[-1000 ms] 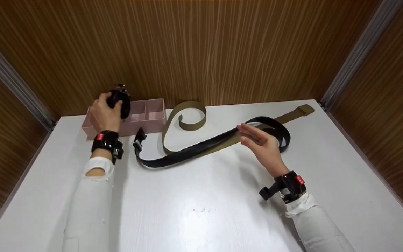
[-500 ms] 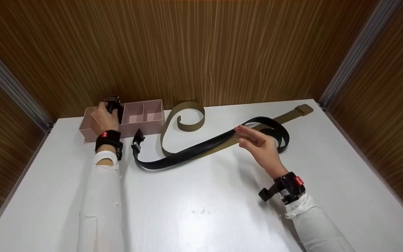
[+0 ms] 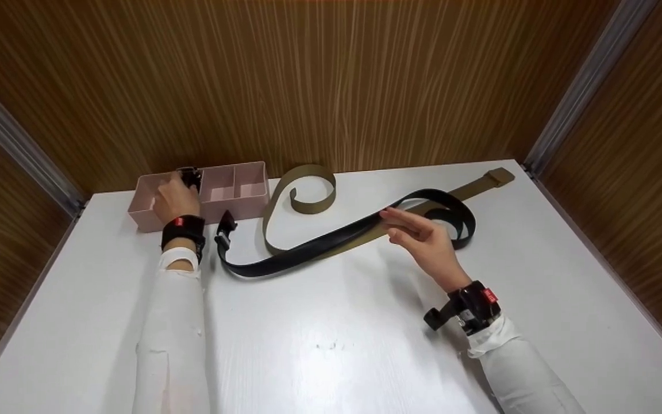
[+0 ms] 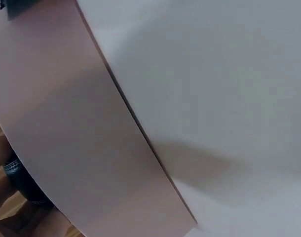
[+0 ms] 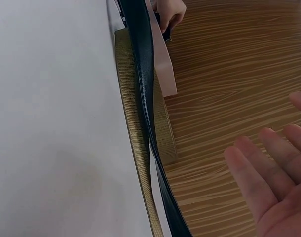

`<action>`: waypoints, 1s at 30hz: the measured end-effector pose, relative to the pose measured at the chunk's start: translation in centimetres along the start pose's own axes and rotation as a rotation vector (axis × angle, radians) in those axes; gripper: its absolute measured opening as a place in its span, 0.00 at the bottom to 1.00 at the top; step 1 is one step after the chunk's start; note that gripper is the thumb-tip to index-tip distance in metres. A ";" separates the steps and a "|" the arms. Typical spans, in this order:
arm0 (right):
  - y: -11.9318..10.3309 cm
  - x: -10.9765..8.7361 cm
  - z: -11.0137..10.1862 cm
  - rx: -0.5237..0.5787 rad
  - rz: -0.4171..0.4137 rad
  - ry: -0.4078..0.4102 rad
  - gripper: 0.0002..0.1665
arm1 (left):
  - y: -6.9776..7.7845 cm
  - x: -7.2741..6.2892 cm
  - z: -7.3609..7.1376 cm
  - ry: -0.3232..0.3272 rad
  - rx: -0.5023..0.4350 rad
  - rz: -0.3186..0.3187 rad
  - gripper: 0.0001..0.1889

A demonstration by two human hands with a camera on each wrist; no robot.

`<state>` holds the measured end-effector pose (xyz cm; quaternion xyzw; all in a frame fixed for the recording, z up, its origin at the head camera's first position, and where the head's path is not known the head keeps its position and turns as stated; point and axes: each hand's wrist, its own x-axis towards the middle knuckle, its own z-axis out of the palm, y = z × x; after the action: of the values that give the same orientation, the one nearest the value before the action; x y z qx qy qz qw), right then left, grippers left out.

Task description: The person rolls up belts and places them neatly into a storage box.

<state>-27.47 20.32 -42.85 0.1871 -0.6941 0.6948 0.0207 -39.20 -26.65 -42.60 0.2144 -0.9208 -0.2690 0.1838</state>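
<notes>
My left hand (image 3: 177, 198) reaches into the left compartment of a pink divided box (image 3: 233, 207) and grips a rolled black leather belt (image 3: 191, 177), its metal buckle upward. In the left wrist view, a stitched dark part of that rolled belt (image 4: 27, 182) shows between the fingers behind the box wall. My right hand (image 3: 426, 244) hovers with straight fingers over two loose belts and holds nothing. One is a long black belt (image 3: 273, 265) with a buckle at its left end. Partly beneath it lies an olive webbing belt (image 3: 308, 207), curled at its left end.
The box's middle and right compartments, split by a thin divider (image 3: 234, 183), stand beside the left hand. A wood-grain back wall (image 3: 337, 86) rises just behind the box and belts. White table surface (image 3: 319, 322) stretches in front of both arms.
My left hand has lowered the rolled black belt from above the pink box into its left compartment. The right hand stays nearly still, and both loose belts lie unchanged.
</notes>
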 end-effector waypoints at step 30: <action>0.4 1.0 -8.3 -0.774 0.082 0.299 0.13 | 10.3 -18.7 2.1 -0.305 0.105 0.886 0.13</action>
<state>-30.46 28.19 -42.64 0.0348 -0.9002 0.4024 0.1627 -27.48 -8.66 -42.53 -0.2322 -0.9525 -0.1461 0.1323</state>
